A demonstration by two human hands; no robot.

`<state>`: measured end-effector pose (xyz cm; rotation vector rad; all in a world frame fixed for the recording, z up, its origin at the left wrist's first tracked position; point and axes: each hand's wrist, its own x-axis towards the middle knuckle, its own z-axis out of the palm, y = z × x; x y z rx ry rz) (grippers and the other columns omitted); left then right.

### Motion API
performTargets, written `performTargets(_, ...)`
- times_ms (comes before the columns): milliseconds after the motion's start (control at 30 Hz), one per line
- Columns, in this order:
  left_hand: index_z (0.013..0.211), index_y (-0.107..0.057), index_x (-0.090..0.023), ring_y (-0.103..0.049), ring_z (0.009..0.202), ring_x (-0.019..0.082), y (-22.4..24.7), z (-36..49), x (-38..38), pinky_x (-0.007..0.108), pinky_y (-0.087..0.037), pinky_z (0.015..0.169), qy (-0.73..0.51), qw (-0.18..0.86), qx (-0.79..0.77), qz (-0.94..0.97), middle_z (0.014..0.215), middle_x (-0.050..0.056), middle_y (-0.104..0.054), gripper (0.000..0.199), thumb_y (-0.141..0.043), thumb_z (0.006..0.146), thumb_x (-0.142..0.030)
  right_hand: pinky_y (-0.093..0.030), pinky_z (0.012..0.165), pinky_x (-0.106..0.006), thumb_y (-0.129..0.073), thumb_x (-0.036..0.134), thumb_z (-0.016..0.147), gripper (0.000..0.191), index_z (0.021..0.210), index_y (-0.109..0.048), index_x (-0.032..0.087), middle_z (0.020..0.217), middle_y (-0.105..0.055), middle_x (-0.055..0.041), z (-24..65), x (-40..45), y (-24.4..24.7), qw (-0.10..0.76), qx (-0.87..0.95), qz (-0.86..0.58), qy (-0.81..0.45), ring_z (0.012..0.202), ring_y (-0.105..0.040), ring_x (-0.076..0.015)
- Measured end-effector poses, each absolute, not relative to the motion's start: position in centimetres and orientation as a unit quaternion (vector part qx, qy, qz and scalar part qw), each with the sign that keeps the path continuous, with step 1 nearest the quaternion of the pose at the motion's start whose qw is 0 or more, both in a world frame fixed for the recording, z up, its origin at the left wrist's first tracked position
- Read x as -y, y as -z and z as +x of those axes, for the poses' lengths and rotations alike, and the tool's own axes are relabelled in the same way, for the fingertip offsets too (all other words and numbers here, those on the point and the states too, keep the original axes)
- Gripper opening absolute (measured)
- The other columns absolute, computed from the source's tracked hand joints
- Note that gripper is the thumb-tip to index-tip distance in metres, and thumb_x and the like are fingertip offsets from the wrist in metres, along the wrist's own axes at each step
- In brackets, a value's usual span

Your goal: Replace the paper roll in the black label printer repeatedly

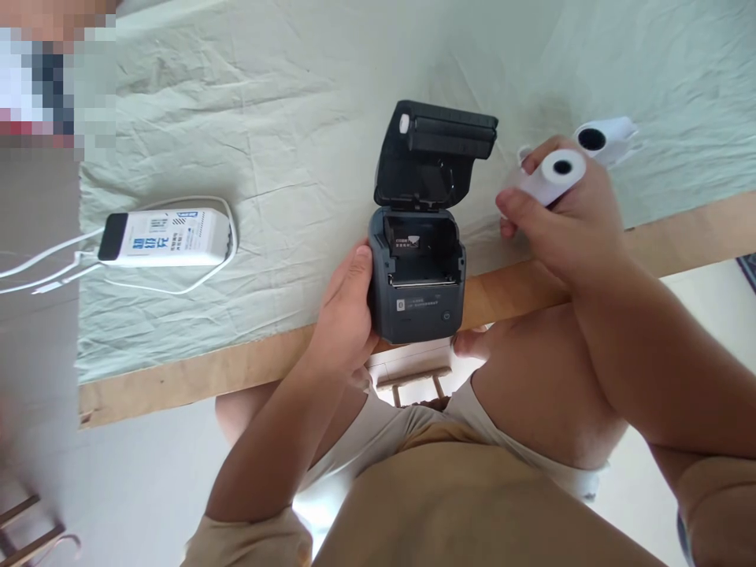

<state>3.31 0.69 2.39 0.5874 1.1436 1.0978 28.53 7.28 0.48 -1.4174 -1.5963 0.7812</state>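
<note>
A dark grey portable label printer is held at the table's near edge, its lid swung up and its paper bay showing no roll. My left hand grips the printer along its left side, with some fingers hidden beneath it. To the right of the printer, my right hand is closed around a white paper roll, whose dark core faces up toward me. Just beyond that hand lies another white roll with a wider black core, partly covered by the hand.
A pale green wrinkled cloth covers the table, which has a bare wooden front edge. On the left lies a white power strip with a black end and white cables around it. A blurred-out person is at the far left corner.
</note>
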Motion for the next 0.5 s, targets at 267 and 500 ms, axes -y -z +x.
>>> performTargets(267, 0.1, -0.079, -0.024, -0.085, 0.096, 0.026, -2.4, 3.4, -0.3, 0.035, -0.072, 0.077, -0.491, 0.657, -0.519, 0.242, 0.099, 0.002, -0.087, 0.036, -0.08, 0.103, -0.06, -0.062, 0.105, -0.06, -0.086, 0.048, 0.098, 0.027, 0.106, -0.064, 0.033, 0.118, -0.077, -0.0103, 28.4, -6.7, -0.3, 0.339, 0.74, -0.546, -0.197, 0.115, -0.074, -0.0354)
performTargets(500, 0.098, -0.079, -0.023, -0.083, 0.093, 0.025, -2.2, 3.3, -0.5, 0.036, -0.072, 0.081, -0.497, 0.659, -0.519, 0.224, 0.098, 0.003, -0.086, 0.032, -0.078, 0.104, -0.054, -0.065, 0.078, -0.046, -0.085, 0.035, 0.091, 0.039, 0.127, -0.07, 0.04, 0.113, -0.082, -0.0007, 28.7, -7.0, 0.5, 0.321, 0.749, -0.543, -0.203, 0.081, -0.07, -0.0247)
